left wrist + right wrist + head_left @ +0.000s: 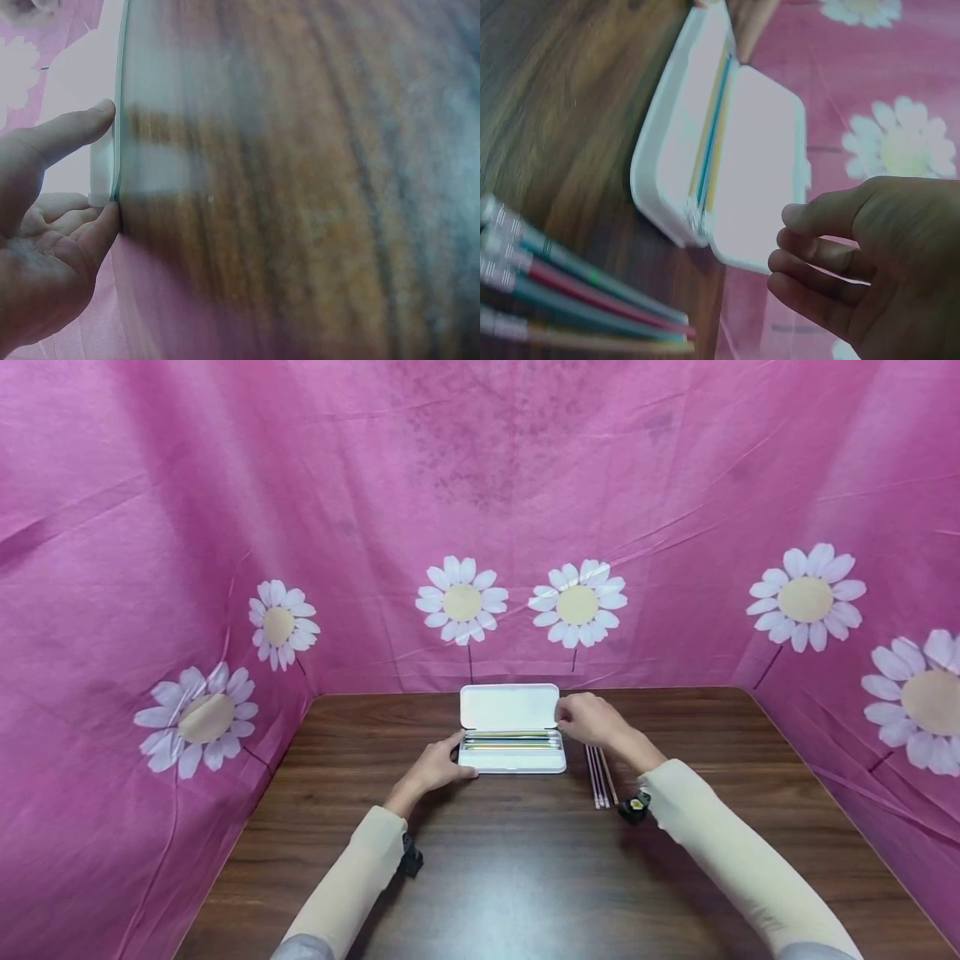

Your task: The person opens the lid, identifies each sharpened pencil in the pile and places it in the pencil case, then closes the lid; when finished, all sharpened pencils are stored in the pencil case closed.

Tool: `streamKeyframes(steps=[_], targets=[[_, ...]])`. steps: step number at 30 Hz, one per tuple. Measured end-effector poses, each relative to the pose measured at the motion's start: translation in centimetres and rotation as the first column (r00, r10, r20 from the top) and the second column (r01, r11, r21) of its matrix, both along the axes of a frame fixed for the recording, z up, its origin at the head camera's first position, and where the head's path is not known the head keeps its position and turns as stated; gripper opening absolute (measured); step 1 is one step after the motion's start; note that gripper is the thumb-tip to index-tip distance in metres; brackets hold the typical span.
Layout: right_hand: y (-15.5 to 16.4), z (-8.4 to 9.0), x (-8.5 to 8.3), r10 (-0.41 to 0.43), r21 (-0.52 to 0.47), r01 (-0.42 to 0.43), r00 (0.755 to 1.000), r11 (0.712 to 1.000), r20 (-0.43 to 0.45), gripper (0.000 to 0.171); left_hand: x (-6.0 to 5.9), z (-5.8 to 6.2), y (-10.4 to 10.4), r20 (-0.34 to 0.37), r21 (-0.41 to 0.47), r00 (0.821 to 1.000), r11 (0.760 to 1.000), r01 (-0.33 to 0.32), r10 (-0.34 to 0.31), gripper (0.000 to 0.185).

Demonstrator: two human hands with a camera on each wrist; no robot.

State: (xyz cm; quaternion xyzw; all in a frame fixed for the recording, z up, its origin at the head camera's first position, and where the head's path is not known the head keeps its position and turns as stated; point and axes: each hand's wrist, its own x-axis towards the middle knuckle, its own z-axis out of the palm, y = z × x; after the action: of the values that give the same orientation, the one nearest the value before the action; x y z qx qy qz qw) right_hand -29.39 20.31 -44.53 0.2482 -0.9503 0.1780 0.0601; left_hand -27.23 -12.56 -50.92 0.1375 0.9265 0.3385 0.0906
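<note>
The white pencil case (512, 752) is lying open, the left hand's (438, 768) relaxed fingers (71, 127) touching its end, while the right hand (588, 718), fingers (817, 255) loosely curled, is hovering beside the lid (761, 165).

A makeshift recording booth: pink daisy-print cloth (480, 485) draped on three sides of a wooden table (525, 860)

White pencil case (512, 752), lid upright, centre-table

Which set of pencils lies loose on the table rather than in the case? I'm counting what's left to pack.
The pencils right of the white case, beside the right hand. The others lie inside the open case.
</note>
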Motion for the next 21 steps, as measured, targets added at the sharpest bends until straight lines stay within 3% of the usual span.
streamKeyframes(steps=[11, 21], targets=[[5.7, -1.8, 2.8, -0.163, -0.034, 0.165, 0.986, 0.986, 0.041, 0.004, 0.0, 0.1, 0.0, -0.002, 0.010, 1.000, 1.000, 0.002, -0.002, 0.095], [7.1, -5.1, 4.8, -0.233, -0.043, 0.239, 0.967, 0.970, 0.103, 0.009, -0.2, -0.3, 0.1, -0.011, -0.001, 1.000, 1.000, 0.009, -0.009, 0.095]])
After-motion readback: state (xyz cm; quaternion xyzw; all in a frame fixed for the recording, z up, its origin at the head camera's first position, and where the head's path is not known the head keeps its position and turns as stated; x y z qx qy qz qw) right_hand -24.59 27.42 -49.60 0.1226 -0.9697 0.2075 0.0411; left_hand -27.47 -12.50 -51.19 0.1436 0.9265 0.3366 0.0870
